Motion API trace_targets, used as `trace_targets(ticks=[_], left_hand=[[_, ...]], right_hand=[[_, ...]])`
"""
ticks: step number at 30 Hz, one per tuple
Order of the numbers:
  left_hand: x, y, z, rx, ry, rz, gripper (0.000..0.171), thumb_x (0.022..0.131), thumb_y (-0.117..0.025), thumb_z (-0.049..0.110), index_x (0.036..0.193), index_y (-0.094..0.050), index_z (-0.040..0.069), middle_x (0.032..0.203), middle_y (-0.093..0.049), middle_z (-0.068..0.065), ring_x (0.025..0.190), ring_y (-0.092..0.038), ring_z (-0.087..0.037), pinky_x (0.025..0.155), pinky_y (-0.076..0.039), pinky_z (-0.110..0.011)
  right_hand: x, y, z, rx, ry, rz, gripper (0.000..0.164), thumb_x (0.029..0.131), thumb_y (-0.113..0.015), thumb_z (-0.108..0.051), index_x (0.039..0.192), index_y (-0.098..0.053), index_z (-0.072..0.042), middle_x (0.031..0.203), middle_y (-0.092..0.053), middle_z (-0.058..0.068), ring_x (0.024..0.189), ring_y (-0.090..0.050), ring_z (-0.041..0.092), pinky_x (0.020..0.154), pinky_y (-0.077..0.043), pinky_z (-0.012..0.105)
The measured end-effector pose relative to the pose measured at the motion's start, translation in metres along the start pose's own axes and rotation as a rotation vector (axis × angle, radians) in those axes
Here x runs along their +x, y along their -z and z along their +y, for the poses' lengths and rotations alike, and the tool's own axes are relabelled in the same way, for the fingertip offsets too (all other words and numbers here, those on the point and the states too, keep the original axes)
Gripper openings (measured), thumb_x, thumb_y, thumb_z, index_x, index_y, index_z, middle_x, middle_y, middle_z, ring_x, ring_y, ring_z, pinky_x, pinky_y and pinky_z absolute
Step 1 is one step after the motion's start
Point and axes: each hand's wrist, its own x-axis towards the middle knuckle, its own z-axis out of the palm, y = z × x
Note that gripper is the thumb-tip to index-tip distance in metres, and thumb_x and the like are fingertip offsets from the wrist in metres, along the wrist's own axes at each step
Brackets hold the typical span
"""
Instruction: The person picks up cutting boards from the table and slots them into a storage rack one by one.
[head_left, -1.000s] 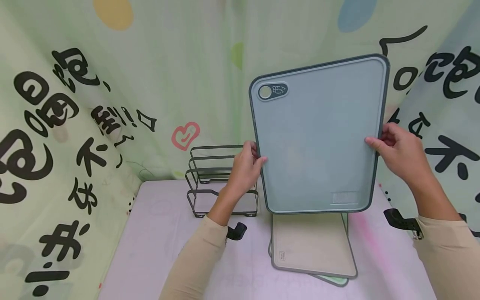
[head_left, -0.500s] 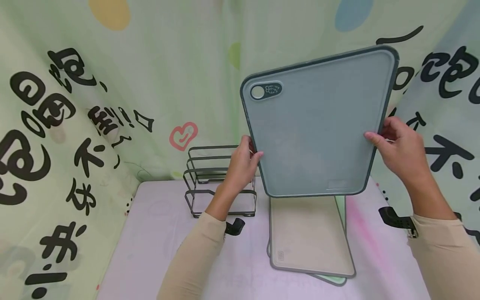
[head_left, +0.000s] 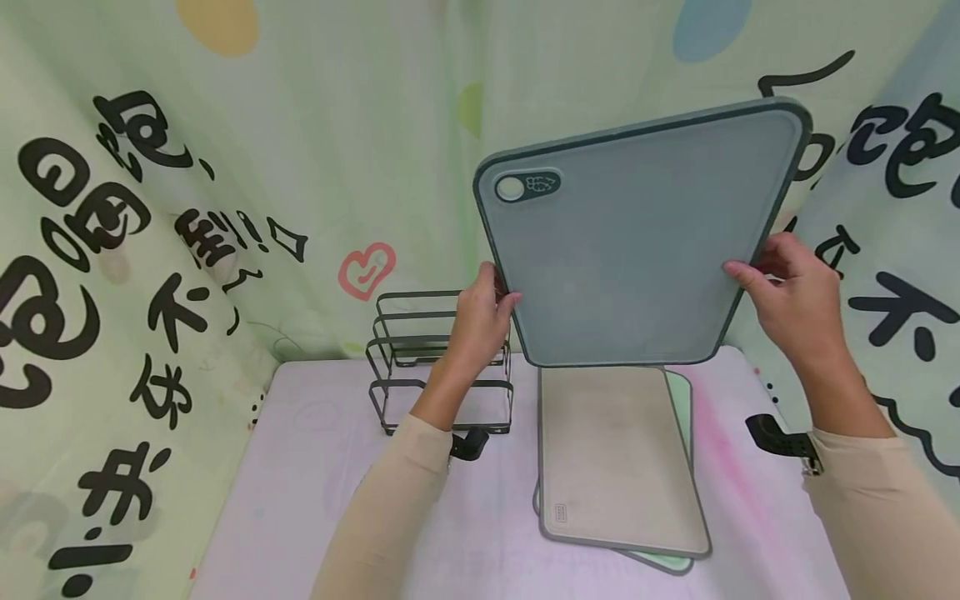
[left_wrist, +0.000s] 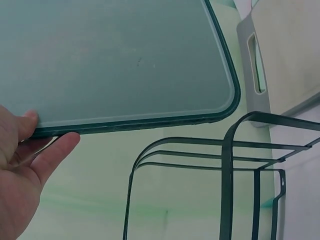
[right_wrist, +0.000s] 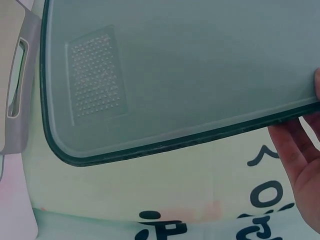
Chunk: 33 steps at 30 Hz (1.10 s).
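A blue-grey cutting board [head_left: 637, 250] with a dark rim is held up above the table, its top tipped. Near its upper left corner is a round hole beside a small printed patch. My left hand [head_left: 480, 321] pinches the board's left edge between thumb and fingers. On the opposite edge, my right hand [head_left: 798, 296] grips it, thumb on the face. The right wrist view shows a studded rectangular patch [right_wrist: 95, 75] at a corner. Below lies a beige cutting board [head_left: 618, 467] with a grey rim, on top of a green board [head_left: 681, 408] that is mostly covered.
A black wire rack [head_left: 405, 383] with several upright loops stands at the back of the table [head_left: 300, 467], left of the boards and partly behind my left arm. Printed curtain cloth [head_left: 360, 125] surrounds the table's back and sides.
The blue-grey board has tilted, its lower edge rising and its upper right corner shifting right, uncovering more of the beige board. Both hands keep their hold, the left one slightly higher.
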Motion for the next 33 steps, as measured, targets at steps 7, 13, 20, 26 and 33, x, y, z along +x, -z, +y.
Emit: trace_targets(ticks=[7, 13, 20, 26, 33], left_hand=[[0.009, 0.003, -0.006, 0.016, 0.000, 0.018, 0.030, 0.102, -0.063, 0.008, 0.125, -0.049, -0.005, 0.111, -0.069, -0.021, 0.098, -0.071, -0.028, 0.074, -0.060, -0.033], [0.017, 0.006, -0.010, 0.023, -0.017, 0.034, 0.029, 0.103, -0.062, 0.009, 0.125, -0.049, -0.004, 0.111, -0.066, -0.021, 0.098, -0.070, -0.029, 0.075, -0.059, -0.035], [0.023, 0.007, -0.010, 0.025, -0.005, 0.049, 0.030, 0.103, -0.061, 0.010, 0.127, -0.049, -0.002, 0.114, -0.065, -0.020, 0.107, -0.069, -0.030, 0.085, -0.060, -0.038], [0.027, 0.005, -0.010, 0.027, -0.010, 0.065, 0.031, 0.104, -0.060, 0.009, 0.131, -0.049, -0.002, 0.117, -0.065, -0.019, 0.107, -0.068, -0.028, 0.086, -0.060, -0.037], [0.034, 0.006, -0.008, 0.038, -0.015, 0.078, 0.034, 0.104, -0.059, 0.007, 0.135, -0.047, -0.001, 0.120, -0.064, -0.019, 0.109, -0.068, -0.029, 0.090, -0.060, -0.038]], right_hand=[[0.008, -0.010, -0.003, 0.027, -0.004, 0.031, 0.044, 0.098, -0.071, -0.028, 0.135, -0.063, -0.007, 0.101, -0.052, -0.038, 0.095, -0.052, -0.014, 0.083, -0.041, 0.005], [0.011, -0.019, -0.006, 0.059, 0.012, 0.070, 0.039, 0.098, -0.072, -0.023, 0.131, -0.065, -0.005, 0.096, -0.052, -0.039, 0.093, -0.054, -0.010, 0.082, -0.042, 0.005], [0.015, -0.029, -0.007, 0.103, 0.025, 0.134, 0.036, 0.098, -0.073, -0.021, 0.128, -0.066, -0.003, 0.100, -0.056, -0.037, 0.092, -0.056, -0.011, 0.082, -0.044, 0.005], [0.020, -0.033, -0.005, 0.102, 0.021, 0.157, 0.036, 0.098, -0.073, -0.024, 0.128, -0.066, -0.004, 0.103, -0.059, -0.034, 0.093, -0.056, -0.012, 0.083, -0.045, 0.004], [0.024, -0.036, -0.003, 0.121, -0.011, 0.166, 0.036, 0.098, -0.072, -0.027, 0.131, -0.067, -0.012, 0.112, -0.068, -0.021, 0.096, -0.057, -0.010, 0.087, -0.048, 0.007]])
